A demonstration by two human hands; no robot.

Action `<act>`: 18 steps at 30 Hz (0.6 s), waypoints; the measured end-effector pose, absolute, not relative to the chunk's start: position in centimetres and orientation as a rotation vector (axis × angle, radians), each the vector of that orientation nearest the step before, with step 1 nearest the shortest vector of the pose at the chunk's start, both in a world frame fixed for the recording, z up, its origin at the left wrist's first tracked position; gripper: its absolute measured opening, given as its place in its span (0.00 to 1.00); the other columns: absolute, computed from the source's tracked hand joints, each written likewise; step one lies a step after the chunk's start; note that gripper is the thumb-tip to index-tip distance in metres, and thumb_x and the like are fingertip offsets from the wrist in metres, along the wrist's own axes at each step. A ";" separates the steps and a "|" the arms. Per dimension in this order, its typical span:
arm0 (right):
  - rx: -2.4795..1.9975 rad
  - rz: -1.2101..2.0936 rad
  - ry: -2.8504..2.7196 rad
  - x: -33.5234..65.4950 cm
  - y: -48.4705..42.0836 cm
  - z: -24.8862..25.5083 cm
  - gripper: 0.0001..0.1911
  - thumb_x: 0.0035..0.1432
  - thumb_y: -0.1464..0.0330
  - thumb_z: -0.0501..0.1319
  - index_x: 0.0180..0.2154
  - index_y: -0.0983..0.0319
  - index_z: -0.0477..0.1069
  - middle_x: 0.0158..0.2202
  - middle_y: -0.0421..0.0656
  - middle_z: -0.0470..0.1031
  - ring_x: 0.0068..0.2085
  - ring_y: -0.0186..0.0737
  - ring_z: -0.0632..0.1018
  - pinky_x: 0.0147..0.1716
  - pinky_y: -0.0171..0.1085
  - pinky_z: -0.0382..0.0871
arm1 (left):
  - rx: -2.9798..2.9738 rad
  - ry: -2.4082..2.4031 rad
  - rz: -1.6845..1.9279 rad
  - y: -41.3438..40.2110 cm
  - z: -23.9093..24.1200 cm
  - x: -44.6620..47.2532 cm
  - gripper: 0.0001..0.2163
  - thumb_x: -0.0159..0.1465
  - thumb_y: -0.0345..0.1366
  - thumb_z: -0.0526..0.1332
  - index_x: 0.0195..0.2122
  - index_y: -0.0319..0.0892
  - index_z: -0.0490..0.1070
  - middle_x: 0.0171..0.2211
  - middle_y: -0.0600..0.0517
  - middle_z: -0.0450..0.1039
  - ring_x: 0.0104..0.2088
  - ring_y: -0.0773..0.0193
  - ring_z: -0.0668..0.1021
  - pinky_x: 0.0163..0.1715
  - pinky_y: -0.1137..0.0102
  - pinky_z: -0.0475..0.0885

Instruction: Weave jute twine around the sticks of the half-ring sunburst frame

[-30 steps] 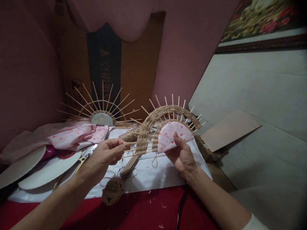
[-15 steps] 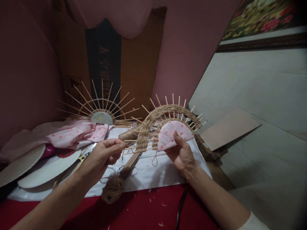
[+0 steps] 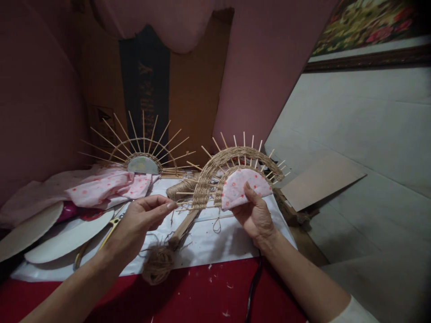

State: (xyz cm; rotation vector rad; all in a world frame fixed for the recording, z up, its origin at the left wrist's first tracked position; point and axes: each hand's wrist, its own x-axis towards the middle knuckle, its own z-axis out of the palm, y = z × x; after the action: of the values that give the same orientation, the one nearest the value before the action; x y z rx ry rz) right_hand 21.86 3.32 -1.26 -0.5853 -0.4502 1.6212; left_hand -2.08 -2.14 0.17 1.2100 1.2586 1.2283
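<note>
My right hand [image 3: 256, 222] grips a half-round woven piece by its base, the thumb lying on the pink floral half-disc [image 3: 240, 184]. Thin wooden sticks radiate from that disc, and two bands of twisted fibre cord, an inner one and a wider outer band [image 3: 215, 163], run across them. At the piece's left side, my left hand [image 3: 153, 215] pinches the end of one of the lowest sticks [image 3: 183, 204]. A small cord loop [image 3: 217, 224] dangles under the disc. Behind my hands, a second half-round stick frame [image 3: 143, 165] leans against the cardboard.
A ball of cord [image 3: 158, 264] lies near the white sheet's front edge, with a cord spool [image 3: 182, 188] farther back. Scissors [image 3: 112, 229], pale curved boards [image 3: 70, 240] and pink floral cloth [image 3: 107, 184] are on the left. A flat board [image 3: 323, 179] is at right.
The woven piece has tipped slightly, its left end rising a little. My left hand has opened out slightly at the lower fingers while staying at the stick ends. My right hand keeps its grip.
</note>
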 end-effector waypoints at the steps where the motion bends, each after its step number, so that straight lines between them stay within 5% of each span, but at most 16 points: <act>1: -0.593 1.615 -0.457 21.9 3.4 -1.3 0.13 0.43 0.69 0.70 0.33 0.60 0.72 0.29 0.38 0.79 0.28 0.35 0.78 0.28 0.34 0.76 | 1.225 1.274 1.250 -2.2 0.2 -2.2 0.10 0.54 0.43 0.65 0.26 0.40 0.74 0.15 0.59 0.56 0.17 0.74 0.56 0.16 0.76 0.49; 7: -0.603 1.587 -0.472 22.0 3.5 -1.3 0.13 0.43 0.69 0.70 0.34 0.60 0.72 0.29 0.38 0.79 0.27 0.35 0.78 0.27 0.34 0.76 | 1.454 1.399 1.455 -3.1 -0.5 -2.4 0.06 0.53 0.39 0.67 0.28 0.43 0.76 0.23 0.53 0.74 0.23 0.68 0.71 0.21 0.74 0.65; 18: -0.611 1.605 -0.469 21.9 3.5 -1.3 0.13 0.43 0.69 0.70 0.33 0.61 0.72 0.28 0.38 0.79 0.25 0.36 0.78 0.24 0.35 0.76 | 1.969 1.449 1.501 -3.6 -0.2 -1.3 0.04 0.57 0.33 0.64 0.33 0.43 0.77 0.25 0.53 0.78 0.25 0.66 0.76 0.23 0.74 0.68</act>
State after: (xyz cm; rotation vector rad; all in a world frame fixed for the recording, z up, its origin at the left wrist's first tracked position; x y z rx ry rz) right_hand 21.94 3.49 -1.34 -0.6106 -0.4692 1.6046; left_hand -1.34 -3.61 -0.17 1.9692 1.4491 1.5007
